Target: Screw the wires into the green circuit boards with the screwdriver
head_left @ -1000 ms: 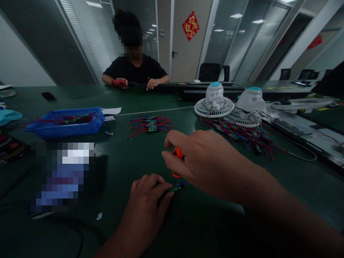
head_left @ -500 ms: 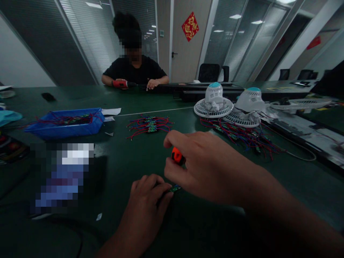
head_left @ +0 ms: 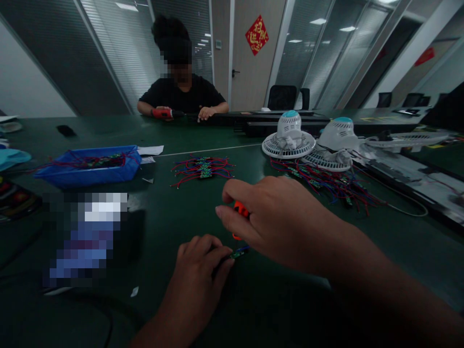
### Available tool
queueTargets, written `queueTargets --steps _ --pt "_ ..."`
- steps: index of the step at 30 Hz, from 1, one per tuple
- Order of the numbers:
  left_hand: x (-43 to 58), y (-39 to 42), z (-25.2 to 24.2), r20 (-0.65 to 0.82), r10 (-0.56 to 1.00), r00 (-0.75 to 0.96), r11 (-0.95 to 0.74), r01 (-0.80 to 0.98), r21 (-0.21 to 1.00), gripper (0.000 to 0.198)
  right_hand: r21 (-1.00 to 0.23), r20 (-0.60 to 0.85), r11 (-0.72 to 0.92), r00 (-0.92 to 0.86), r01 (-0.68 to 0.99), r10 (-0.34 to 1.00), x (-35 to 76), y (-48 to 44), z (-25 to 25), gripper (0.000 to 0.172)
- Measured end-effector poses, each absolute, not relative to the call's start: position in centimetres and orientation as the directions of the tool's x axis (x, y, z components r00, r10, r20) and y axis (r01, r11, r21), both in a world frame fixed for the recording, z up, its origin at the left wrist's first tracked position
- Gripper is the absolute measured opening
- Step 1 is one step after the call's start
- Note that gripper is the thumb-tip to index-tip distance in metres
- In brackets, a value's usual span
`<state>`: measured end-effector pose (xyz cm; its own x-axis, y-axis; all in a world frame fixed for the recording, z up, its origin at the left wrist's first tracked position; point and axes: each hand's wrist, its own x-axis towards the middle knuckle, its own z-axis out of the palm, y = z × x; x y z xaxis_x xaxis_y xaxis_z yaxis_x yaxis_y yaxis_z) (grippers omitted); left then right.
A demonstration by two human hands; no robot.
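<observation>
My left hand (head_left: 198,270) rests on the green table, thumb and forefinger pinched on a small green circuit board (head_left: 238,253). A bit of blue wire shows at the board's right end. Just above and to the right, my right hand (head_left: 277,220) curls round an orange-and-black tool handle (head_left: 240,209). The tool's working end is hidden by that hand. Beyond both hands lies a neat row of several circuit boards (head_left: 205,168) with red and blue wires. A looser heap of wired boards (head_left: 319,182) is at the right.
A blue tray (head_left: 90,179) holds more wired boards at the left, behind a pixelated object (head_left: 87,241). White fans (head_left: 289,140) and an opened long housing (head_left: 416,181) stand at the right. Across the table, a person (head_left: 181,94) holds a red power tool (head_left: 162,113).
My right thumb has shifted outward and more of the orange handle shows below it. Blue wire at the board's right end has come into view. My left hand stays in place.
</observation>
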<state>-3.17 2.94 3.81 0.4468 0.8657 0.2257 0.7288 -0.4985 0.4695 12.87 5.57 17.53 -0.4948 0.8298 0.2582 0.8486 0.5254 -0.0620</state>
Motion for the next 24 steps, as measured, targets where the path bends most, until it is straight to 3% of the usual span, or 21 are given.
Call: queueTargets --steps 16,21,24 --pt "-3.28 2.82 3.73 0.233 0.862 0.450 -0.505 0.727 0.466 0.019 -0.098 0.230 0.541 -0.510 0.835 0.829 13.24 5.22 17.38 0.015" --pt "-3.16 2.91 3.69 0.233 0.862 0.450 -0.506 0.733 0.455 0.019 -0.118 0.258 0.521 -0.480 0.845 0.838 13.08 5.22 17.49 0.039" --pt "-3.10 2.89 3.84 0.217 0.868 0.447 -0.495 0.742 0.453 0.019 -0.108 0.251 0.521 -0.484 0.847 0.838 13.06 5.27 17.53 0.033"
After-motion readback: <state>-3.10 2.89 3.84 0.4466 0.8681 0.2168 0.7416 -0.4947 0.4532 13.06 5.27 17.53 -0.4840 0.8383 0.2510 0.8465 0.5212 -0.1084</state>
